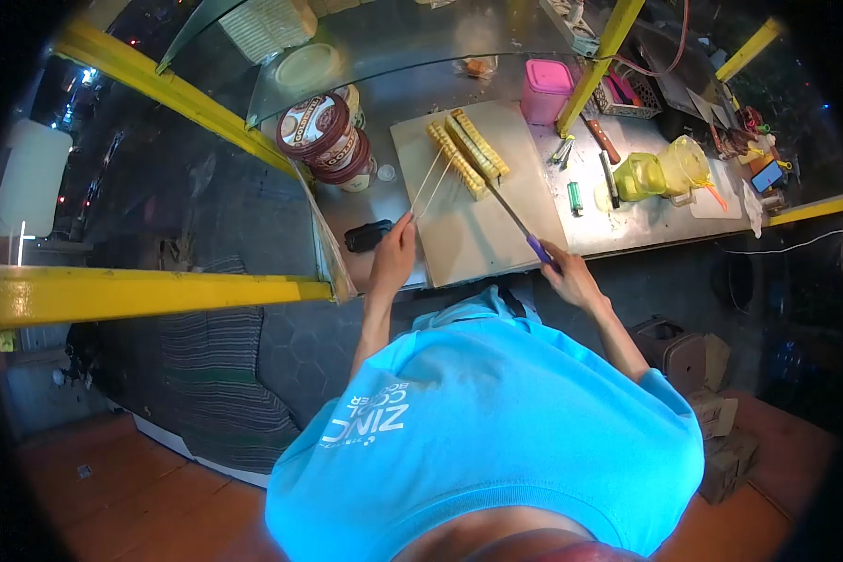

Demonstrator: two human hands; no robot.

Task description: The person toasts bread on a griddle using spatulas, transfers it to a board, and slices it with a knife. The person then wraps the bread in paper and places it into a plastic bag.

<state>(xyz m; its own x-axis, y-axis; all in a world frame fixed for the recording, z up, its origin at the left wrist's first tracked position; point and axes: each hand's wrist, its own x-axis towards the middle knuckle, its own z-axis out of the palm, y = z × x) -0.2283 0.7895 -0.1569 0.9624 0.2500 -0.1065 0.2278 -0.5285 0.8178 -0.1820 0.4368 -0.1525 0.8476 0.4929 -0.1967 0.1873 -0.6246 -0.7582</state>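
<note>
Golden ridged pieces lie side by side on a pale board upon the worktop. Left hand: fingers closed on thin tongs; right hand: fingers wrapped around a purple-handled knife. Weak tong pressure could let a piece slide, skewing the blade.

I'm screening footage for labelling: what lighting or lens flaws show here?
Head view: wide-angle distortion curves the metal counter, corners black; glare around the green lighter; soft shadow across the brown board; far-left background dim.
</note>
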